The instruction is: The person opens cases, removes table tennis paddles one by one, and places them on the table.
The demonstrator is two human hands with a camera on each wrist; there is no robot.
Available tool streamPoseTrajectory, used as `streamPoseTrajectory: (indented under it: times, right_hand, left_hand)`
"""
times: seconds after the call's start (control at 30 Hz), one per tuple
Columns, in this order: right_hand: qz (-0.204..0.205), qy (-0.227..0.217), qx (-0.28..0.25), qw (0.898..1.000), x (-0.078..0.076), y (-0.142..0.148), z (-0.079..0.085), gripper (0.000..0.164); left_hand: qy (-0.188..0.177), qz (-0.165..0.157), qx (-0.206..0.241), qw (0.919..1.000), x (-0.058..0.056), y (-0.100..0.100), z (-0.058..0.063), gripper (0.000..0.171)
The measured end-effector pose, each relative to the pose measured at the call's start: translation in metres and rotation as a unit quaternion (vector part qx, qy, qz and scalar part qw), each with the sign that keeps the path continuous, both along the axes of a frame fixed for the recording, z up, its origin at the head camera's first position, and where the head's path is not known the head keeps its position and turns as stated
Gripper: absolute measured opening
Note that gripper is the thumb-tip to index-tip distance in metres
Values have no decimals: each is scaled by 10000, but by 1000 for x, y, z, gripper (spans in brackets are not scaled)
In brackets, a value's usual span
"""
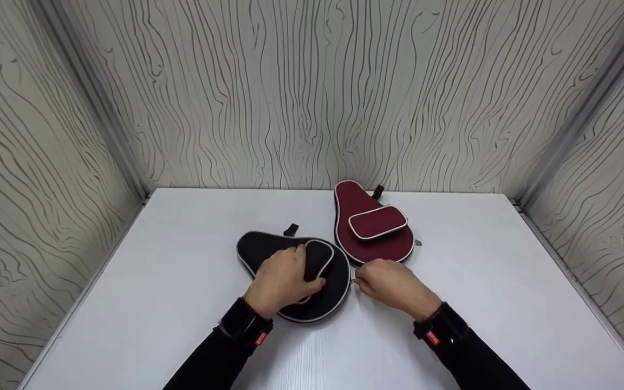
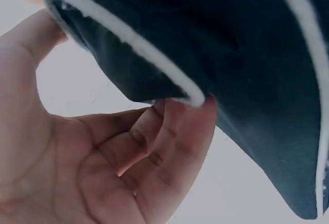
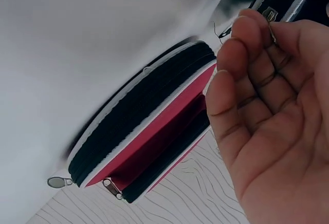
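Note:
A black paddle-shaped zip case point(image 1: 336, 290) with white piping lies flat on the table, its narrow end toward the left. My left hand point(image 1: 282, 279) grips the raised pocket point(image 1: 319, 255) on its top, thumb on one side and fingers on the other. In the left wrist view, fingertips and thumb curl round the pocket's piped edges point(image 2: 123, 39). At the case's rounded right edge, my right hand point(image 1: 396, 284) pinches a small metal zipper pull point(image 3: 271, 17) between thumb and forefinger. The remaining fingers are curled beside it.
A matching dark red case point(image 1: 350, 208) lies just behind my right hand, close against the black one, with its own pocket point(image 1: 378, 222) and a metal zipper pull point(image 3: 59, 183). Black loops point(image 1: 291, 229) stick out from both cases. Wood-grain panels point(image 1: 290, 97) border the white table.

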State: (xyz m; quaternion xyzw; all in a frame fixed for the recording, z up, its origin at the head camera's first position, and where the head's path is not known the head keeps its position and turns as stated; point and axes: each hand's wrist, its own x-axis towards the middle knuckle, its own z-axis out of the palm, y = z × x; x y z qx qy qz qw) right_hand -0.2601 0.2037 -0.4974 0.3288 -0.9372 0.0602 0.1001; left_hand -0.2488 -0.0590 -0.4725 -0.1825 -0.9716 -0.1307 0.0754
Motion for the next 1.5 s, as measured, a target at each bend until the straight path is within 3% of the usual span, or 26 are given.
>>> streamPoseTrajectory:
  times: [0.13,0.3,0.43,0.53,0.87,1.13,1.33,1.5]
  right_hand:
    - [-19,-33,6,10000,-2,1,-1,25]
    - [-4,-149,28,9999,-2,1,-2,25]
    - [35,-223,40,9997,-3,2,-2,24]
    - [21,-290,66,9996,-3,2,-3,24]
    - [-26,-508,22,9987,-3,4,-4,25]
    - [23,-566,-12,9984,-2,2,-4,24]
    - [185,-458,-58,9988,1,-1,-6,23]
    - [150,-653,-49,9977,1,-1,-5,24]
  left_hand:
    - [-331,-252,-291,9987,-6,-9,3,99]
    - [-519,-807,-790,9922,-19,-33,8,94]
    - [-654,-1251,-725,9873,-32,-55,5,92]
    - [-709,-1390,-541,9863,-40,-69,-1,94]
    - [-1209,-1502,-333,9807,-51,-90,-20,115]
    - [-1022,-1178,-355,9871,-53,-86,-28,114]
    - [-944,-951,-391,9902,-51,-81,-28,111]
    - [-790,-780,-619,9919,-51,-75,-28,112]
